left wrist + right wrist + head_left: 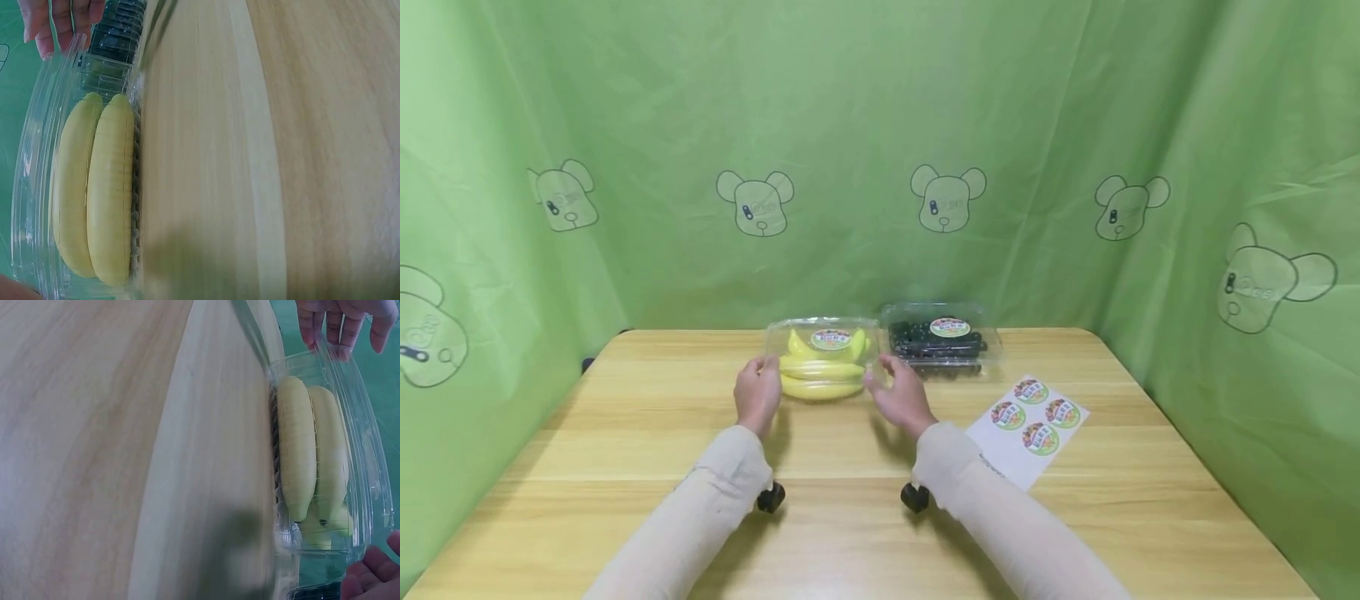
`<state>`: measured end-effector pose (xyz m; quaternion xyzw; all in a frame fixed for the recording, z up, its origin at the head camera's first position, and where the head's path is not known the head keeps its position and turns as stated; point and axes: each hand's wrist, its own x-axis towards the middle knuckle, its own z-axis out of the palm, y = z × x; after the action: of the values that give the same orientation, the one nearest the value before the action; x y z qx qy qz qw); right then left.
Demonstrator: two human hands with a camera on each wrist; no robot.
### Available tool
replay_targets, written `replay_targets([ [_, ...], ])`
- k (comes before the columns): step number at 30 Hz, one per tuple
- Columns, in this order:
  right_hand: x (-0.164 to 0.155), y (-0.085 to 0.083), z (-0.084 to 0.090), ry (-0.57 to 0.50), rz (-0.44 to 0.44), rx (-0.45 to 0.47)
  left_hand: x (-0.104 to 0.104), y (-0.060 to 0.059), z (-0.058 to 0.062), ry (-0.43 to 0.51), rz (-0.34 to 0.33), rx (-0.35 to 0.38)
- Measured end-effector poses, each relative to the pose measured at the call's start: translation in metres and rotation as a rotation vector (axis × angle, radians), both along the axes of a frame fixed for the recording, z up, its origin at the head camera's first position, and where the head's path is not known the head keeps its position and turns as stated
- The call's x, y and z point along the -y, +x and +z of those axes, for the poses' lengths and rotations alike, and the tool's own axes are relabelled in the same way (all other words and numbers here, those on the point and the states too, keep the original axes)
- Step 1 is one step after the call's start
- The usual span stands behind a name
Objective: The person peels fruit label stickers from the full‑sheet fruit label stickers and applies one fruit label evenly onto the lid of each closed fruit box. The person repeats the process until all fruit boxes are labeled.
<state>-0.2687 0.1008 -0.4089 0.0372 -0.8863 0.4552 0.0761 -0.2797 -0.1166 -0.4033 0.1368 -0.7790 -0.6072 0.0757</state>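
Note:
A clear plastic clamshell box (822,360) holding yellow bananas (820,379) sits on the wooden table (850,517), with a round sticker (831,338) on its lid. My left hand (762,375) touches the box's left end and my right hand (886,375) touches its right end, fingers fairly straight. In the left wrist view the bananas (109,187) lie inside the box (37,187), and the right hand's fingertips (53,28) rest on the lid's rim. In the right wrist view the left hand's fingertips (337,325) touch the far rim of the box (362,456).
A second clear box of dark berries (942,342), with a sticker on its lid, stands right behind the banana box on the right. A white sheet with several round stickers (1028,427) lies at the right. Green curtains enclose the table on three sides.

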Motion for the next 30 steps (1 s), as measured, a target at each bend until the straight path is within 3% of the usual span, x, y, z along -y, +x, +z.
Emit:
replay_targets([
  [7, -0.0007, -0.0007, 0.0007, 0.049, 0.015, 0.030, -0.0027, -0.0014, 0.0020, -0.016, -0.059, 0.013],
  [19, -0.0009, -0.0039, 0.0015, 0.087, 0.037, 0.084, -0.0056, -0.0042, 0.0042, -0.057, -0.079, 0.036],
  [30, -0.0022, -0.0068, -0.0016, 0.095, 0.039, 0.095, -0.0069, -0.0070, 0.0053, -0.034, -0.092, 0.060],
])
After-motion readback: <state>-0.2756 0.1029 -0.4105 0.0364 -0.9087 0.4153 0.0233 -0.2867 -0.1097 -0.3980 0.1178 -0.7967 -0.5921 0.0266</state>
